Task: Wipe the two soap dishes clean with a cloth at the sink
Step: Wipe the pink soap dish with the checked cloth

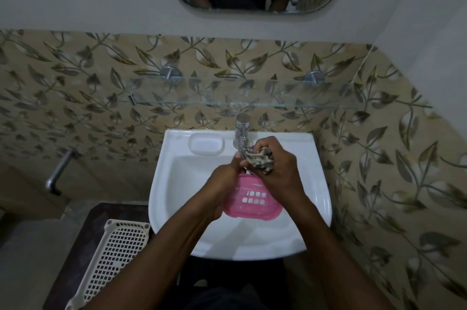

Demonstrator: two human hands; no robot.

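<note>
- Sink [316, 208]: a white soap dish [206, 143] sits on its back ledge, just left of the tap [241, 132].
- Dark stand [96, 213] left of the sink: a cream slotted tray [118, 254] lies on it, tilted.
- Glass shelf [278, 103] on the tiled wall above the sink.

Rear soap dish [206, 143] on sink [300, 148] ledge left of tap [241, 132], slotted soap dish [252, 206] over its bowl, basket [113, 254] off to its left.

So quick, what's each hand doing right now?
Left hand: holding the pink slotted plastic soap dish.
Right hand: gripping the crumpled patterned cloth.
</note>
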